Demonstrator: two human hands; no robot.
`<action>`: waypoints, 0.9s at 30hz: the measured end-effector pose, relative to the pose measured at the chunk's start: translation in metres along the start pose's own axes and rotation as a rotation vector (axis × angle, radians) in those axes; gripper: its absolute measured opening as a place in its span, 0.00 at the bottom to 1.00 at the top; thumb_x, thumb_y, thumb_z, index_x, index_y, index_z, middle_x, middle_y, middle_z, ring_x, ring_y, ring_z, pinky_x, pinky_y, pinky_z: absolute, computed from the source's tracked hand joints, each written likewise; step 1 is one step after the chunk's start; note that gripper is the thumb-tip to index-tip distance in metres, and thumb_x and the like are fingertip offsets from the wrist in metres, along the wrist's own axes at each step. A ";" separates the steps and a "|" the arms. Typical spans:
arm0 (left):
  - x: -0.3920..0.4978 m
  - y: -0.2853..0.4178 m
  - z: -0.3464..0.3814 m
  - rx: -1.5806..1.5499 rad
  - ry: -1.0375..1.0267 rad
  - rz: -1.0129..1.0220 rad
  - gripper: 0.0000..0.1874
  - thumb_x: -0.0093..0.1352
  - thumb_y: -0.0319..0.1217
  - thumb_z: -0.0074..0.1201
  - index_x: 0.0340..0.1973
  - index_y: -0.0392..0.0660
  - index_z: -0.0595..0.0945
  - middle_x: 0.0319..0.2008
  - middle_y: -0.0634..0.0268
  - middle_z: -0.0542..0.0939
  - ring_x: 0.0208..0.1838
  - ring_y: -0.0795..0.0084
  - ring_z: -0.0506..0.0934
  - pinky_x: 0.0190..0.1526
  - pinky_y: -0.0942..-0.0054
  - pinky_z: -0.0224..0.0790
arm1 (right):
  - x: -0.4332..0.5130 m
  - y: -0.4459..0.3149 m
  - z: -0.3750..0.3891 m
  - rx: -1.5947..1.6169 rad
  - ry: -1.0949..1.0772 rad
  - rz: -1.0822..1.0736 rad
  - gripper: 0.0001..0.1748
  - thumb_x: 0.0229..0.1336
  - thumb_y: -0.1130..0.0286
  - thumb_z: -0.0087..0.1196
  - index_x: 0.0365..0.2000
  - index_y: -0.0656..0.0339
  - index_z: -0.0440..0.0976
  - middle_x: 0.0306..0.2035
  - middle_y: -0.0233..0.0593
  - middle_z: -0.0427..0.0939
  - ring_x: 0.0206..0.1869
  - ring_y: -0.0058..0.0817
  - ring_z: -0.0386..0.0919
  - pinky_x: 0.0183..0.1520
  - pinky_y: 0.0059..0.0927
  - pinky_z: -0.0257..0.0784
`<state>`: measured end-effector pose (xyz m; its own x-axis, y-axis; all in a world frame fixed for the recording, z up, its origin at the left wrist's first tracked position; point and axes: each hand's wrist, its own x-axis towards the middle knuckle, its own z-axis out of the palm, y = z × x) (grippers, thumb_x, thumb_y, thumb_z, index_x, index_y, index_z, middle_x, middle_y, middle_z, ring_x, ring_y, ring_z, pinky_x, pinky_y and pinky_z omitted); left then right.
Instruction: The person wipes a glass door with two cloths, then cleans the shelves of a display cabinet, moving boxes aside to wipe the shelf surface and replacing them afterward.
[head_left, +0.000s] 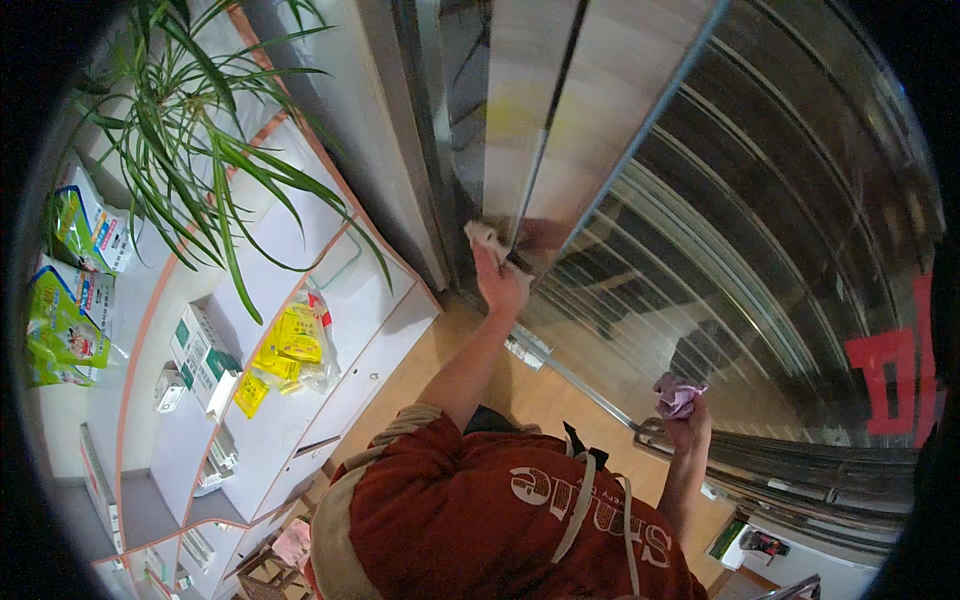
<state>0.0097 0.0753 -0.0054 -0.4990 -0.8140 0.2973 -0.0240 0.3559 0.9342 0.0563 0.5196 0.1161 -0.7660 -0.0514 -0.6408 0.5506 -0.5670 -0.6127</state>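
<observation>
My left hand (504, 286) reaches out to the glass door and grips a pale cloth (486, 238). It is at the lower end of a long metal door handle (531, 184), where the fingers are partly hidden. Lower and to the right, my right hand (691, 429) holds a crumpled purple cloth (679, 396) up in front of the glass panel (660, 300). Whether that cloth touches the glass I cannot tell. A blue-grey frame edge (646, 124) runs between the door and this panel.
White shelves (255, 225) with orange trim stand on the left. They carry a leafy spider plant (187, 112), green packets (71, 322), yellow packets (296, 337) and medicine-type boxes (201, 356). A metal floor track (581, 386) crosses the wood-look floor (536, 397). Red lettering (885, 379) is on the glass.
</observation>
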 end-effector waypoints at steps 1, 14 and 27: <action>-0.002 -0.030 0.001 -0.102 -0.027 -0.190 0.30 0.74 0.26 0.45 0.71 0.39 0.60 0.67 0.46 0.63 0.66 0.47 0.66 0.62 0.56 0.63 | -0.005 -0.001 0.007 0.031 -0.023 -0.003 0.21 0.76 0.59 0.36 0.58 0.58 0.70 0.55 0.48 0.78 0.50 0.48 0.80 0.47 0.64 0.75; 0.163 0.083 -0.038 -1.072 0.075 -0.652 0.14 0.78 0.30 0.52 0.58 0.44 0.76 0.46 0.61 0.80 0.41 0.65 0.80 0.39 0.64 0.75 | -0.017 -0.006 0.037 0.219 0.054 -0.057 0.19 0.71 0.60 0.41 0.51 0.62 0.70 0.49 0.51 0.79 0.46 0.48 0.80 0.41 0.56 0.77; 0.298 0.379 -0.098 -0.086 0.196 0.793 0.20 0.71 0.34 0.51 0.55 0.36 0.76 0.57 0.45 0.73 0.60 0.40 0.70 0.59 0.52 0.65 | -0.015 -0.010 0.040 0.276 0.066 -0.035 0.20 0.72 0.60 0.42 0.55 0.60 0.68 0.53 0.49 0.76 0.51 0.47 0.77 0.49 0.56 0.73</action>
<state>-0.0637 -0.0773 0.4566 -0.1793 -0.4036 0.8972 0.3429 0.8292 0.4415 0.0489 0.4934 0.1506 -0.7547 0.0211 -0.6558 0.4060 -0.7701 -0.4920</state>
